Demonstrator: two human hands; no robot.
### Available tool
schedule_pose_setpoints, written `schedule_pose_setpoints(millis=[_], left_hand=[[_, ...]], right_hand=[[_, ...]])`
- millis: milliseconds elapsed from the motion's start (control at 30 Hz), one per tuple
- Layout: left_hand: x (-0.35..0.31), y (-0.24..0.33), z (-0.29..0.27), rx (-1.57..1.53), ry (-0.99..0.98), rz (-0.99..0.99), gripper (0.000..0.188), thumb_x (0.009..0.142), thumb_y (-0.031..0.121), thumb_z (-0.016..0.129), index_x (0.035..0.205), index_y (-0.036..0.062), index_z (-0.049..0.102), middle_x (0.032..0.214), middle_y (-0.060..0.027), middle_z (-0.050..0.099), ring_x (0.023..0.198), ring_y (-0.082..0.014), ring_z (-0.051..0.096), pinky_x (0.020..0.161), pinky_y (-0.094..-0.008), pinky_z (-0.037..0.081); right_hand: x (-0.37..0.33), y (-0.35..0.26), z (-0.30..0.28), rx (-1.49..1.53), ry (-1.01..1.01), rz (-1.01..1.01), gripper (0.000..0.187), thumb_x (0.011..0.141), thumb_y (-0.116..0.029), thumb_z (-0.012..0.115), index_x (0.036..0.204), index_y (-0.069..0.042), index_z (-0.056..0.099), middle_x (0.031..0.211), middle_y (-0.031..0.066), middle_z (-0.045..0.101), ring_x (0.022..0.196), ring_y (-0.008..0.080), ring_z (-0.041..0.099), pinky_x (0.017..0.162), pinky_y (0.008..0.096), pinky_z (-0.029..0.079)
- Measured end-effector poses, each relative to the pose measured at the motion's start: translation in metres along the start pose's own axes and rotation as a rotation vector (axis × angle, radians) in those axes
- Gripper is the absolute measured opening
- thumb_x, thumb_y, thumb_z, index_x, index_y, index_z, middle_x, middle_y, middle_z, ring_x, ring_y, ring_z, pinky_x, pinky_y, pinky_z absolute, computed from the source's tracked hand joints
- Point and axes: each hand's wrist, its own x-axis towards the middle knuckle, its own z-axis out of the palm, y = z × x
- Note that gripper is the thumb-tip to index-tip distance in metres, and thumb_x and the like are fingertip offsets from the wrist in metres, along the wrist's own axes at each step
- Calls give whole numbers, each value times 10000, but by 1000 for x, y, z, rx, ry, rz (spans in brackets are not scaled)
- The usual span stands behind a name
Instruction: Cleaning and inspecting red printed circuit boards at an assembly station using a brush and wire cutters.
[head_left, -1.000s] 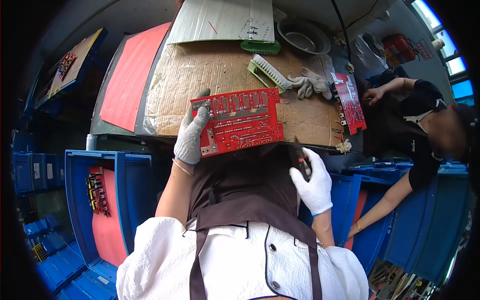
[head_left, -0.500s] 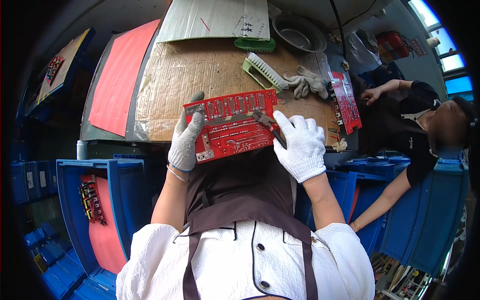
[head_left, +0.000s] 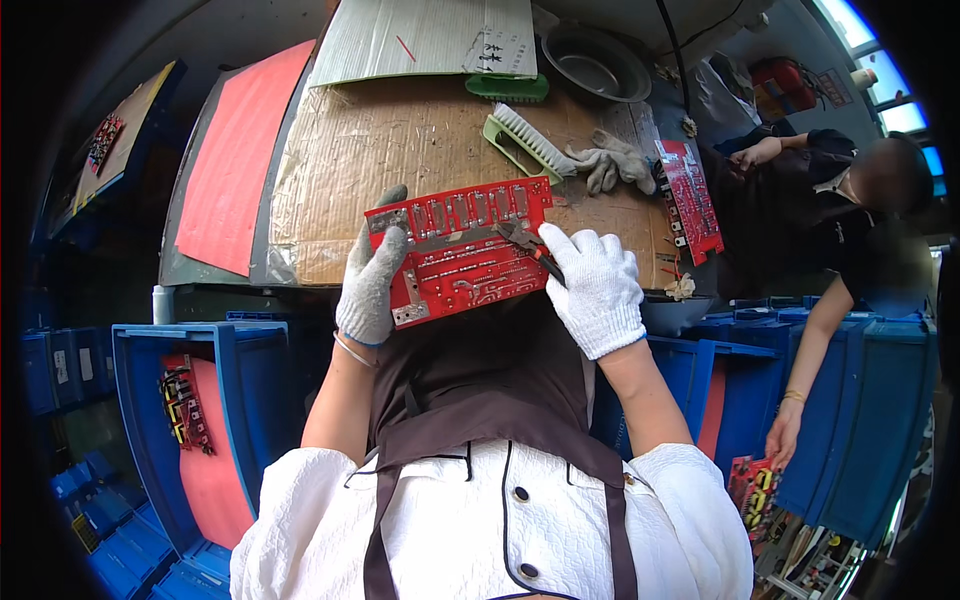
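Note:
A red circuit board (head_left: 470, 262) is held up at the table's front edge, its soldered side facing me. My left hand (head_left: 372, 275), in a greyish-white knitted glove, grips the board's left end, thumb on its face. My right hand (head_left: 595, 288), in a white glove, is closed round a pair of cutting pliers (head_left: 540, 258) with dark jaws and red-and-black handles. The plier jaws lie against the board's right half, near the strip below its row of rectangular patches. Whether the jaws close on a lead is too small to tell.
Beyond the board lie a green scrubbing brush (head_left: 525, 143), a loose glove (head_left: 612, 163) and a metal basin (head_left: 597, 62). Another red board (head_left: 690, 200) rests at the table's right edge. Blue crates (head_left: 215, 330) flank me. A co-worker's hand (head_left: 783, 437) holds a board at right.
The pliers and my right hand have shifted slightly left across the board. My left hand stays put. At right, the co-worker's lower arm has swung outward, and a board now shows in that hand.

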Motion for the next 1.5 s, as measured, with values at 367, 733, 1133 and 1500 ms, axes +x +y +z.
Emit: schedule_pose_setpoints(millis=[367,733,1133,1500], left_hand=[[0,0,2,-39,2,-5,636,1037,271,638,1575,34,395,1440,-148,571,1276,-238,599,1085,-414,506],[-1,-2,2,-43,11,-1,627,1034,259,636,1572,40,400,1443,-141,566,1287,-236,588,1098,-413,493],[-1,-2,1,-11,36,3,628,1029,265,639,1568,38,410,1457,-147,555,1301,-241,576,1112,-407,472],[-2,-4,3,-15,56,15,603,1033,249,625,1560,35,424,1451,-140,560,1300,-234,571,1121,-402,459]], right_hand=[[-11,-4,1,-30,129,66,639,778,-252,794,1391,-232,617,1091,42,605,1043,284,571,871,471,442],[-9,0,12,-42,57,55,634,772,-232,802,1378,-223,616,1057,30,603,994,271,575,839,448,447],[-13,1,22,-8,227,42,710,734,-232,831,1405,-223,600,1131,23,606,1078,261,565,929,454,435],[-9,2,23,-24,179,29,708,702,-212,842,1376,-237,626,1083,12,610,1032,252,573,894,438,450]])
